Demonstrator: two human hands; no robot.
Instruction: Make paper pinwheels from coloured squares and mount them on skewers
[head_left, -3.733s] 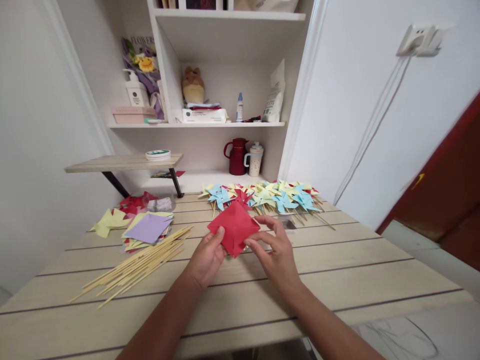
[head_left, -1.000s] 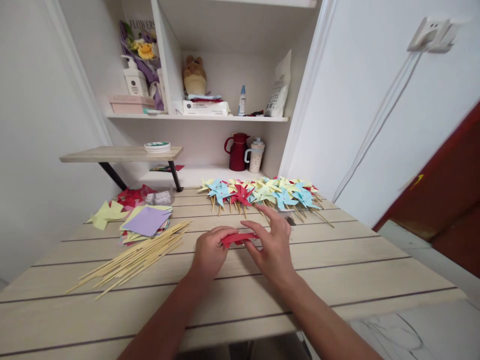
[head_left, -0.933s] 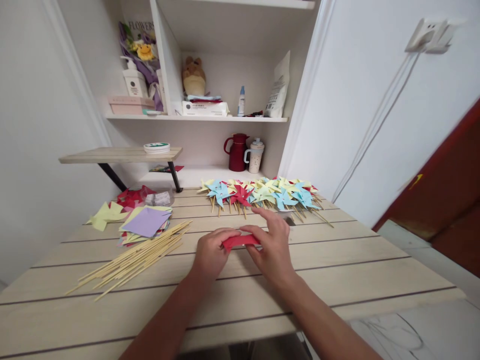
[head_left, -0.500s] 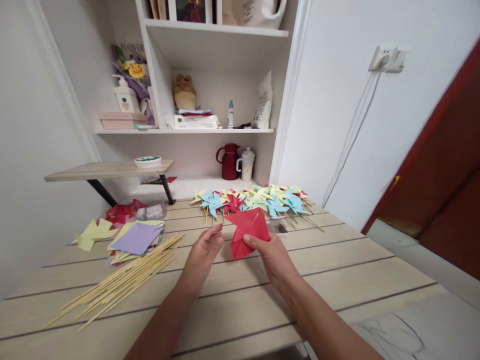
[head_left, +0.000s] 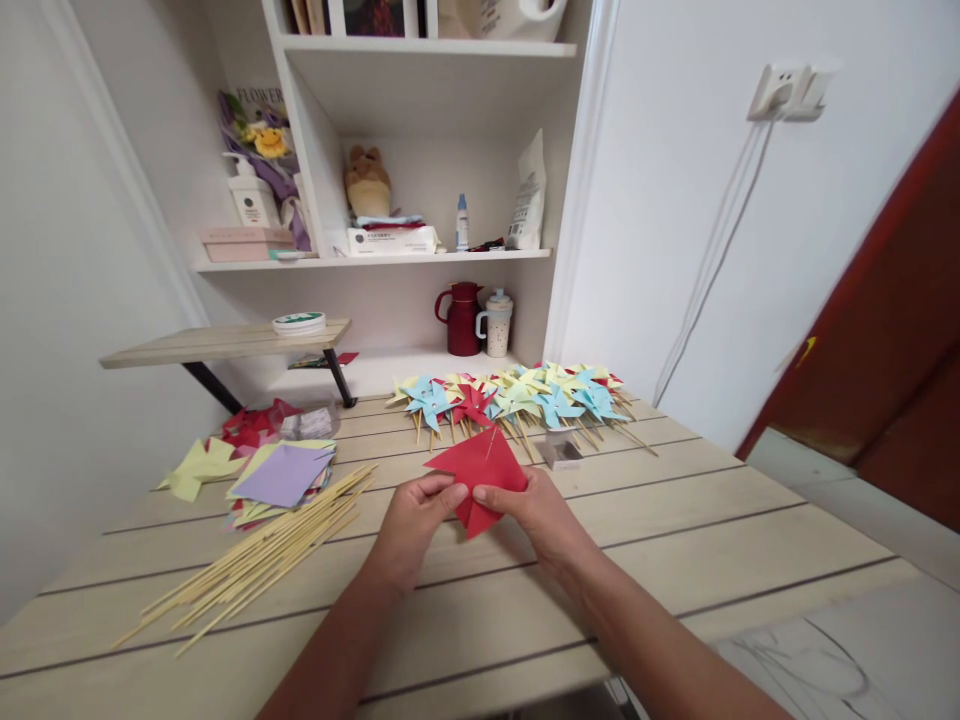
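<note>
A red paper square with slit corners (head_left: 484, 463) is held above the table between both hands. My left hand (head_left: 421, 512) pinches its left side, thumb on top near the middle. From the right, my right hand (head_left: 545, 512) grips the paper with the thumb lying close to the other thumb. Behind the paper lie several finished paper pinwheels (head_left: 517, 398) in blue, yellow and red on thin sticks. A small clear box (head_left: 561, 452) sits just beyond my right hand.
Thin wooden sticks (head_left: 262, 550) lie loose at the left of the table. Beyond them are stacked paper squares, purple on top (head_left: 285, 474), a yellow cut paper (head_left: 201, 468) and a clear container (head_left: 307, 422). A raised wooden shelf (head_left: 225, 342) stands at the back left.
My left hand has moved right and taken hold of the red paper's left side. The paper has shifted slightly left and lower, and my thumbs now lie close together.
</note>
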